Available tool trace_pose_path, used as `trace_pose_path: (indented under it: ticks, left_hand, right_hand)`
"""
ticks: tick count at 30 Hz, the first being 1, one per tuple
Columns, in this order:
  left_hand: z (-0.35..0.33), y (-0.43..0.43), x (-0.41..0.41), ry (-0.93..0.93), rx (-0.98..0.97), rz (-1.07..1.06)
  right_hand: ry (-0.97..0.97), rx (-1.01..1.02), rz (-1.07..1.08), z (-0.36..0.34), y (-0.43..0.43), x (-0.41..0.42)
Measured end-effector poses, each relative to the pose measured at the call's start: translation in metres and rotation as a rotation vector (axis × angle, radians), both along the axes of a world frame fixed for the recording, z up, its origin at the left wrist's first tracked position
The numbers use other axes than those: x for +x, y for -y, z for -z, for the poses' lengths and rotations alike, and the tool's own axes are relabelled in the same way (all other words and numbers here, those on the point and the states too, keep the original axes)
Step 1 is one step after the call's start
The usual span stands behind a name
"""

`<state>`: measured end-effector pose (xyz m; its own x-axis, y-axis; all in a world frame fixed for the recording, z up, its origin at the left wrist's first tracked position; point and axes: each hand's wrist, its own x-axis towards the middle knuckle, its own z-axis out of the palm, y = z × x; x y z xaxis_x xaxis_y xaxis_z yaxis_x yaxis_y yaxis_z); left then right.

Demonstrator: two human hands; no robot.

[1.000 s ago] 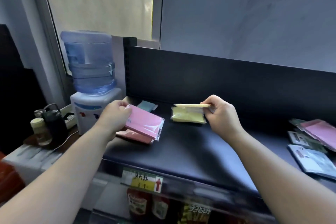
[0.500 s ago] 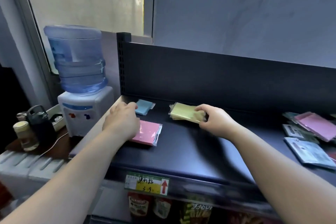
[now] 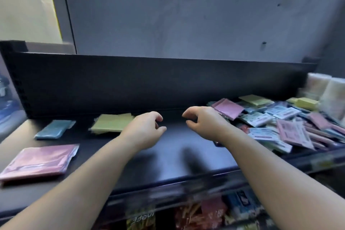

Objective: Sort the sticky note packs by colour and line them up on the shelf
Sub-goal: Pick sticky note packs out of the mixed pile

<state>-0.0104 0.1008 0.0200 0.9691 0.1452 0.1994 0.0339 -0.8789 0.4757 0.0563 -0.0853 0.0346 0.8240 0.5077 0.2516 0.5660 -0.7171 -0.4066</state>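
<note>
On the black shelf (image 3: 168, 157) lie sorted sticky note packs: a pink stack (image 3: 39, 160) at the front left, a blue pack (image 3: 55, 129) behind it, and a yellow stack (image 3: 112, 123) near the back wall. A mixed heap of pink, yellow and blue-white packs (image 3: 280, 123) covers the shelf's right end. My left hand (image 3: 143, 130) hovers empty over the middle of the shelf, fingers curled and apart, just right of the yellow stack. My right hand (image 3: 203, 123) is also empty with loose fingers, close to the heap's left edge by a pink pack (image 3: 227, 108).
The shelf has a tall black back panel (image 3: 149, 82) against a grey wall. Pale rolled goods (image 3: 328, 91) stand at the far right. Packaged snacks (image 3: 186, 214) fill the tier below. A water dispenser (image 3: 7, 102) shows at the left edge.
Both hands let go of the pink and yellow packs, which now lie on the shelf. The hands moved right toward the mixed heap, and my view swung right.
</note>
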Motion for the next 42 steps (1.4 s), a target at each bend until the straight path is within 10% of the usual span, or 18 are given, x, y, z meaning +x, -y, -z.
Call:
trace_pose_path:
  ticks: [28,42]
  left_hand:
    - [0.002,0.234,0.169,-0.229,0.118,-0.305]
    - [0.005,0.225,0.171,0.043,-0.635,-0.260]
  right_hand:
    - [0.066,-0.314,0.204,-0.017,0.244,0.183]
    - [0.213,-0.426,0.207,-0.011,0.227,0.204]
